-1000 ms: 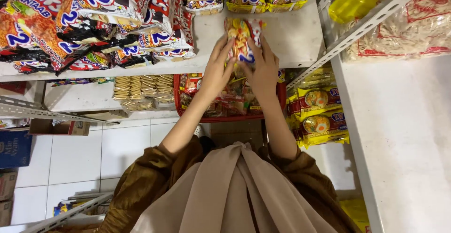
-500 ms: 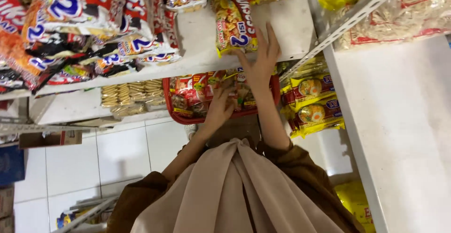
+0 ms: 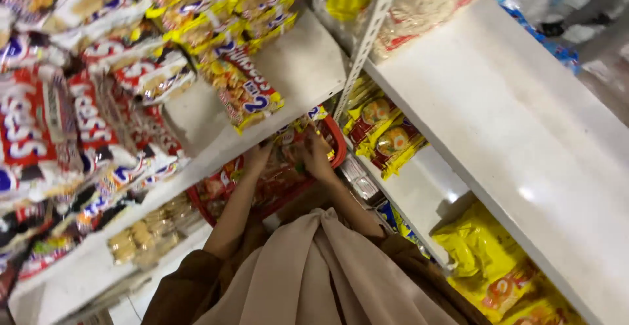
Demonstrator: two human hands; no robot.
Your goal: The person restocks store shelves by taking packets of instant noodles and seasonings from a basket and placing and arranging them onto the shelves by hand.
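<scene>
Head view, looking down along a shop shelving unit. Both hands reach into a red basket (image 3: 335, 147) held against the body, below the edge of the white shelf (image 3: 308, 69). The basket is filled with snack packets (image 3: 278, 181) in red and orange wrappers.

The left hand (image 3: 257, 158) lies at the 10 o'clock side of the basket, fingers curled down onto the packets. Whether it grasps one cannot be told; the picture is blurred there. The right hand (image 3: 316, 156) lies at 2 o'clock of the left, just beside it, fingers bent over a packet near the basket's rim. Its hold is likewise unclear.

On the shelf, at 12 o'clock of the hands, a lone yellow-and-red packet (image 3: 244, 92) lies flat near the shelf edge. More yellow packets (image 3: 216, 4) are stacked behind it at 11 o'clock, and red-and-white packets (image 3: 78, 115) crowd the shelf at 9 o'clock.

An upright metal post (image 3: 367, 37) divides this bay from the next. At 3 o'clock of the hands, yellow pouches (image 3: 386, 138) stand on a lower shelf. Yellow bags (image 3: 481, 249) lie at 5 o'clock. Biscuit stacks (image 3: 147, 230) sit at 8 o'clock on the lower shelf.
</scene>
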